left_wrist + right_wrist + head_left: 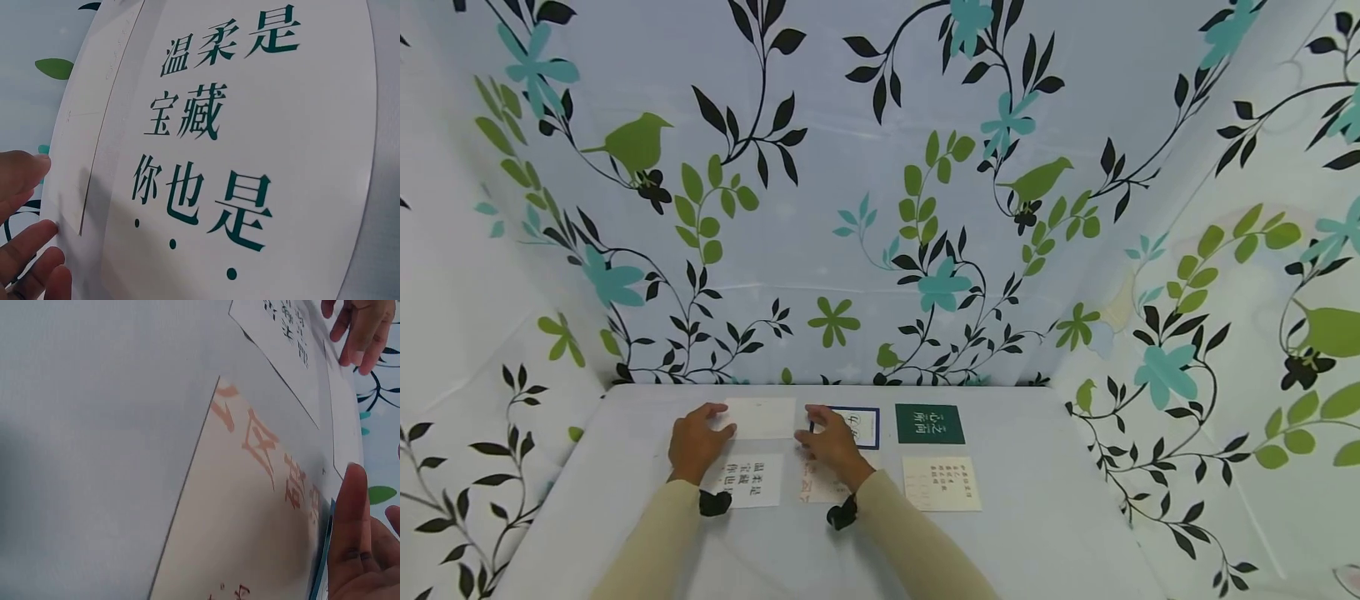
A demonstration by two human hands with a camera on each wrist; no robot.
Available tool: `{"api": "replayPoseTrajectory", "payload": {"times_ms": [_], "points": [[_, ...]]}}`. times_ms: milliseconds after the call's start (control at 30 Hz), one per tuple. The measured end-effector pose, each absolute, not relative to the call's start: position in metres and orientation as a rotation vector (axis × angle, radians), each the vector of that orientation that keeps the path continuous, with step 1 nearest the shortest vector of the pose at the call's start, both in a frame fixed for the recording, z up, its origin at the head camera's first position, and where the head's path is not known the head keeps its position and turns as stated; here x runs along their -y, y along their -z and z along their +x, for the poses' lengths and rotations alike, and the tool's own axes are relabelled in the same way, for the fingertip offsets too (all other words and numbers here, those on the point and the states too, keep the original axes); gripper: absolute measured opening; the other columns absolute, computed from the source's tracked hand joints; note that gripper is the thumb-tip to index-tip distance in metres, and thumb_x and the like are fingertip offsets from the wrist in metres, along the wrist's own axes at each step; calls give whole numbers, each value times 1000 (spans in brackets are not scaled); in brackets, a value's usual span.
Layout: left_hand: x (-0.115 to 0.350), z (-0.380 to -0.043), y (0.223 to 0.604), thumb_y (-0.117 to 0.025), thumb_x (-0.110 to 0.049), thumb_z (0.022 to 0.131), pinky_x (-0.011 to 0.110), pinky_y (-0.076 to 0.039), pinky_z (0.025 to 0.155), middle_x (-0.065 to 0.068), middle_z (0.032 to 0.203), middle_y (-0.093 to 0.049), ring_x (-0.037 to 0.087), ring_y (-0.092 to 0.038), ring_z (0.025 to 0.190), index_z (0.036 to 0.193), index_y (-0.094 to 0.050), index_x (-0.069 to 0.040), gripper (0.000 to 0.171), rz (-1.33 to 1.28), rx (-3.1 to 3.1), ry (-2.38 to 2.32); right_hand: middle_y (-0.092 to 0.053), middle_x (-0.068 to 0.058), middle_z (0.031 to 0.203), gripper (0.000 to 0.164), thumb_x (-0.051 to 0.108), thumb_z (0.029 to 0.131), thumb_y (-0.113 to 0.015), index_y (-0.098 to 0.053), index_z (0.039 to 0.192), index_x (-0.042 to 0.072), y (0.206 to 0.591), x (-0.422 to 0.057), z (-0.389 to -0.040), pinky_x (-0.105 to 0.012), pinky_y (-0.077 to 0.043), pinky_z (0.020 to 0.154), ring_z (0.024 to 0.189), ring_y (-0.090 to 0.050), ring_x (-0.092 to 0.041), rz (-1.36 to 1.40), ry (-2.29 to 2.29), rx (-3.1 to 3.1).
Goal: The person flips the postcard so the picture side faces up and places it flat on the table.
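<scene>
A nearly blank white card (760,418) lies in the back row between my two hands. My left hand (698,443) is at its left edge, thumb and fingers spread apart; in the left wrist view its fingertips (39,236) come right at the card's edge. My right hand (835,448) hovers over the blue-bordered card (869,427), covering its left part, with fingertips near the white card's right edge. Below lie a white card with dark green characters (752,482) and a cream card with orange characters (250,500), partly hidden by my right hand in the head view.
To the right, a dark green card with white characters (929,424) lies above a cream card with small reddish text (942,483). All rest on a white-covered table (1037,533). A patterned curtain (850,208) with leaves and birds hangs behind it and along the sides.
</scene>
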State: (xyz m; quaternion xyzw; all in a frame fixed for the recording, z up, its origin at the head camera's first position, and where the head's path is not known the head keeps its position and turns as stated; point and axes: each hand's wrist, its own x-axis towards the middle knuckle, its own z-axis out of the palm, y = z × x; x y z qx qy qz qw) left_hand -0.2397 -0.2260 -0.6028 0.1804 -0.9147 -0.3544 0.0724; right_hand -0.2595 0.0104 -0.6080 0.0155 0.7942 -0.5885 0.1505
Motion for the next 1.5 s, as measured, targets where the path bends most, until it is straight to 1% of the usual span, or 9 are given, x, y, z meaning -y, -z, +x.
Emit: {"api": "replayPoseTrajectory", "payload": {"times_ms": [133,267,433,633,767,933,1100,1333,1500], "points": [[225,-239,605,-77,-14,93,58,-47,95,26,143,-64,43,-55,114,138,-66,-3,47,519,2760,1061,-56,1,160,63,22,95,-81,-57,153,27,610,-2,-256,-29,-58,67,84,-74,-17,29,1651,-2260],[224,-239,606,-77,-13,94,60,-45,102,26,139,-66,44,-56,117,136,-67,-1,45,479,2744,1085,-53,-1,163,64,21,95,-81,-57,153,28,610,6,-253,-31,-59,68,84,-73,-17,39,1656,-2227],[223,-238,606,-75,-13,94,61,-44,106,25,139,-68,45,-56,120,134,-67,-2,42,473,2725,1122,-55,-3,161,59,20,95,-80,-60,149,26,611,11,-254,-30,-60,68,87,-74,-15,49,1696,-2219],[224,-235,605,-75,-12,94,61,-44,105,25,135,-70,45,-57,118,131,-69,-1,40,475,2700,1133,-69,-5,143,42,15,97,-77,-67,138,15,612,12,-256,-35,-62,81,96,-73,-14,77,1851,-2217],[226,-234,607,-76,-12,94,60,-44,103,25,131,-71,44,-58,116,130,-69,-1,38,487,2694,1140,-73,-12,131,35,9,97,-76,-70,131,7,608,12,-256,-35,-62,89,98,-73,-13,97,2007,-2156],[227,-234,608,-74,-13,96,60,-44,102,24,125,-74,44,-59,118,129,-69,-2,35,526,2702,1181,-75,-5,111,29,9,94,-79,-74,123,7,606,16,-255,-33,-62,89,93,-74,-14,219,2066,-2111],[227,-233,610,-73,-14,97,59,-46,100,24,121,-75,44,-62,118,128,-69,-3,34,538,2707,1225,-77,-1,92,18,8,94,-79,-78,111,9,607,19,-255,-35,-63,81,77,-73,-13,281,2005,-2151],[233,-234,611,-71,-14,98,59,-48,99,24,119,-76,44,-67,115,126,-71,-2,30,500,2688,1260,-78,-3,91,15,3,94,-77,-79,107,9,602,15,-251,-31,-62,75,74,-73,-16,302,2011,-2183],[241,-236,613,-69,-15,100,49,-49,90,20,111,-78,37,-68,103,121,-74,-3,25,501,2685,1280,-77,-4,92,15,3,94,-77,-79,106,10,601,13,-251,-31,-62,75,75,-72,-14,302,2016,-2155]]}}
